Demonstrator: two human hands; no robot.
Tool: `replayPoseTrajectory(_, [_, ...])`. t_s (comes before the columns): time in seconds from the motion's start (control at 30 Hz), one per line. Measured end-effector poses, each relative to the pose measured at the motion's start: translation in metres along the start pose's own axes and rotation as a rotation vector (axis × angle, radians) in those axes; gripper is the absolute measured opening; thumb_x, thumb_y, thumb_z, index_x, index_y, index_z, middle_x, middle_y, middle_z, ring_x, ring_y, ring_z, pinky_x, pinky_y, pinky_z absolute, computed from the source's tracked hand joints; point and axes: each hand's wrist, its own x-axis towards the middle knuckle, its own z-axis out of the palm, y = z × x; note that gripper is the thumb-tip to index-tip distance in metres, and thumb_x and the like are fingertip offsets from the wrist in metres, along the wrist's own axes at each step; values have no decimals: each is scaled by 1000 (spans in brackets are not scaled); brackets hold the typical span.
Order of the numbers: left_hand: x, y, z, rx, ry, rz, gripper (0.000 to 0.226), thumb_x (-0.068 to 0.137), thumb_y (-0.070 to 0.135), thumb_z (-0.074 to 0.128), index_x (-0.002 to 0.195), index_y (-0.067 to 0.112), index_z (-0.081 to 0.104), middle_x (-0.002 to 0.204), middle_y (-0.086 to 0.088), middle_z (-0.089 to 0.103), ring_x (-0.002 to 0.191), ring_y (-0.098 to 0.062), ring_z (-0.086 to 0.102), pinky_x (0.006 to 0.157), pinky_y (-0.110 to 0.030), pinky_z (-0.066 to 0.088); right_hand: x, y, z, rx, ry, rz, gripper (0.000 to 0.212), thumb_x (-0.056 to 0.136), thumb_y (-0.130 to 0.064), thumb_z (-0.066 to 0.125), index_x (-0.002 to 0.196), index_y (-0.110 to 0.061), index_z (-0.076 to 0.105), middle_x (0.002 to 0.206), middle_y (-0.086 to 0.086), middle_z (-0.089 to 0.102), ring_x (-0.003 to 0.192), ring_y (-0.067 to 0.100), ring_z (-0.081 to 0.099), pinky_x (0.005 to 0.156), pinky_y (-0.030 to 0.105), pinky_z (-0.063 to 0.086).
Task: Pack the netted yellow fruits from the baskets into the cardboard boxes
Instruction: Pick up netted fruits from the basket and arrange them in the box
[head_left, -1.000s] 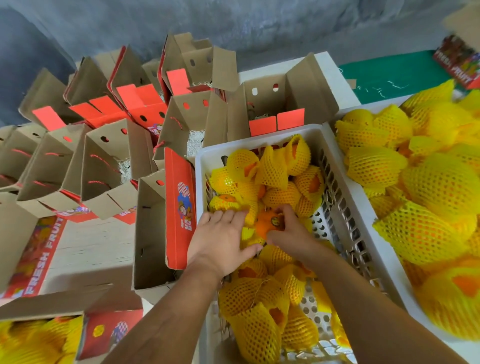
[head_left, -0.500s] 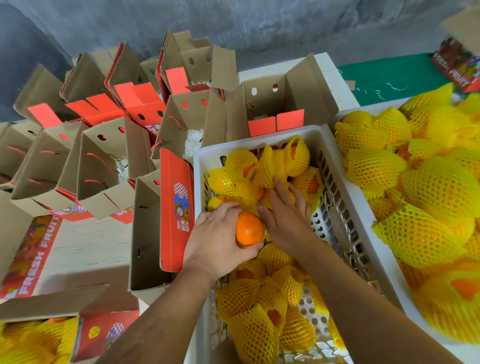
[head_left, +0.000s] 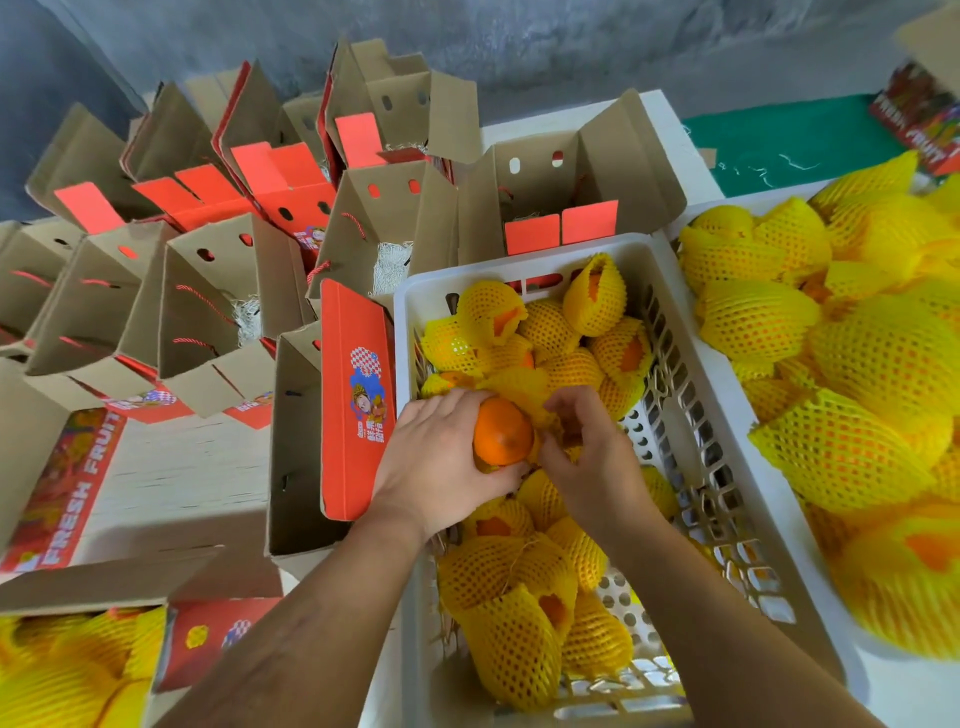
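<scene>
One smooth round orange (head_left: 503, 432), perhaps unnetted.

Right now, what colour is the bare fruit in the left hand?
Orange: the bare fruit gripped by the left hand, seen in the head view.

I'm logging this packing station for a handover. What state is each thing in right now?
Left hand: grips a bare orange fruit.
Orange fruit: out of its net, held over the basket.
Right hand: fingers curled on a yellow net beside the fruit.
White basket: partly full of netted fruits.
Nearest box: open, contents not visible.
Bottom-left box: holds netted fruits.
Boxes behind: open, flaps up.
</scene>
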Motion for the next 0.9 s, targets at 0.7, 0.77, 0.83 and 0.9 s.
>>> replayPoseTrajectory(0.7, [-37,11,-26,-646,-75,-102,83,71,60,84,142,46,42,137,14,40,126,-2,40,108,-28,36,-21,-35,-5,441,-272,160,64,72,-32,83,129,-33,55,121,2,64,104,34,68,80,52,62])
replayPoseTrajectory(0.77, [-56,11,-39,-862,-74,-93,74,76,49,88,133,56,43,140,16,44,125,5,51,105,-28,47,-36,-56,-5,520,-309,103,64,74,-25,85,129,-27,53,124,2,64,103,31,70,77,46,61])
replayPoseTrajectory(0.83, [-78,10,-52,-1075,-67,-80,69,76,44,88,132,61,49,144,11,49,125,-5,60,99,-33,55,-52,-78,-2,578,-328,52,60,74,-22,85,125,-29,53,124,4,63,100,29,70,75,41,58])
replayPoseTrajectory(0.9, [-107,2,-63,-1228,-48,-1,73,78,35,86,139,54,52,145,5,49,129,-18,61,98,-37,57,-73,-99,7,584,-342,0,56,75,-21,83,120,-34,54,120,-2,63,98,24,69,74,37,57])
